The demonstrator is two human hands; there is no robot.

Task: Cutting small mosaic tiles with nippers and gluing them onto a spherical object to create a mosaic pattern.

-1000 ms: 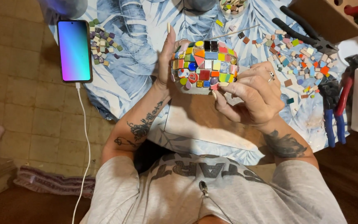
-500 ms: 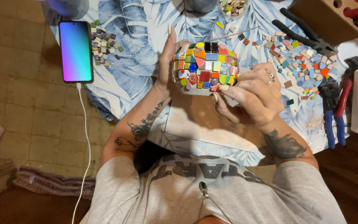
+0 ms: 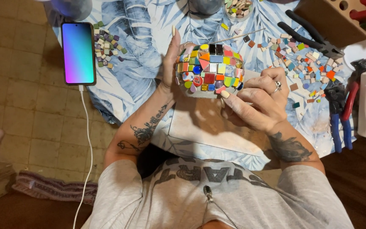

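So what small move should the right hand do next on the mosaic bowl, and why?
Probably press the lowest tile row home. The left hand steadies the bowl from the side, and the right hand has a fingertip at the bottom edge, where grey base shows under the last tiles. Loose tiles lie close for the next piece.

I'm seeing glossy glass-like tiles in many colours covering the rounded mosaic pot (image 3: 209,68), its bare base matt grey. The leaf-print tablecloth (image 3: 136,63) looks soft and matt; the phone (image 3: 78,53) screen shines smooth, and the pliers (image 3: 341,116) wear rubbery handles.
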